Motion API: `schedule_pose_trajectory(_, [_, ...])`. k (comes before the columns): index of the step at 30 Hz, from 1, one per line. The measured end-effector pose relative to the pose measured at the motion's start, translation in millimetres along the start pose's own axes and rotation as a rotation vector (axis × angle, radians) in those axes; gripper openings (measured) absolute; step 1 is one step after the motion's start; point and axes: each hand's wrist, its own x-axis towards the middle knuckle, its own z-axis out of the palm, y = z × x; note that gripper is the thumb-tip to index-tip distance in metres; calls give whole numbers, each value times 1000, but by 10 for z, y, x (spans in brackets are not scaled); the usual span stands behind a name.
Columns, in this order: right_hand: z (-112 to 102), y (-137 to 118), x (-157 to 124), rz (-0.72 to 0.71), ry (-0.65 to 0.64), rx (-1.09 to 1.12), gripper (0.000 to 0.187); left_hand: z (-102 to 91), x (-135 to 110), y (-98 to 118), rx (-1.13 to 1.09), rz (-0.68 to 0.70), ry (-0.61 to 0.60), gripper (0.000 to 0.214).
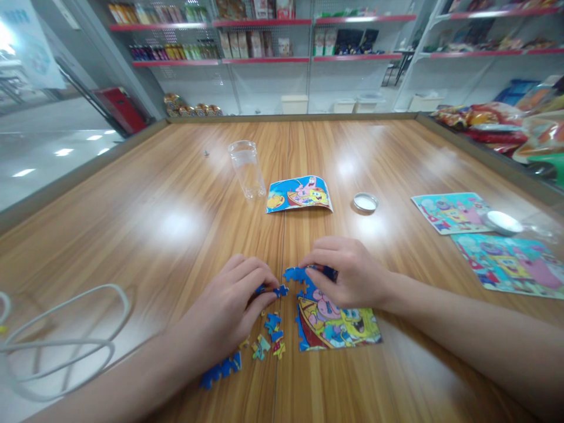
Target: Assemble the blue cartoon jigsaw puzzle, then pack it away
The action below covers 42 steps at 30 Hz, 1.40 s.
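A partly joined jigsaw puzzle (pixel 339 323) with pink and yellow cartoon figures in a red boat lies flat in front of me. Over its upper part rests my right hand (pixel 341 267), fingers curled with the tips at a blue stretch along the top edge; what is under the palm is hidden. To the left, my left hand (pixel 247 294) pinches a small blue puzzle piece (pixel 281 290), just short of the puzzle's left side. Several loose puzzle pieces (pixel 273 323) lie below that hand, and a joined blue strip (pixel 222 370) sits by the wrist.
Beyond the hands are a curved picture card (pixel 299 195), a clear plastic jar (pixel 247 170) and a round lid (pixel 365 202). Two picture sheets (pixel 515 261) with another white lid (pixel 504 223) lie right. A pale cable (pixel 66 341) loops at left. Snack packages (pixel 493 123) border the table's right edge.
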Motion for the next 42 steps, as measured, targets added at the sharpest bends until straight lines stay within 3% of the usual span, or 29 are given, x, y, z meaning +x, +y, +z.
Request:
schedule_pose_trajectory(9, [-2,-15,10,-9,-16,-7,16,143,78,73,-16,85,59,9])
schedule_pose_trajectory(14, [-3,-14,2,-14,-12,-8,16,116,101,98,-7,64,82,10])
schedule_pose_trajectory(35, [-10,-6,-11,-9,-24,-11,14,94,78,86,-13,12,-8,12])
schedule_pose_trajectory(42, [-19,-17,-8,-92,-52,-12,15,96,81,105,-16,9,-4,9])
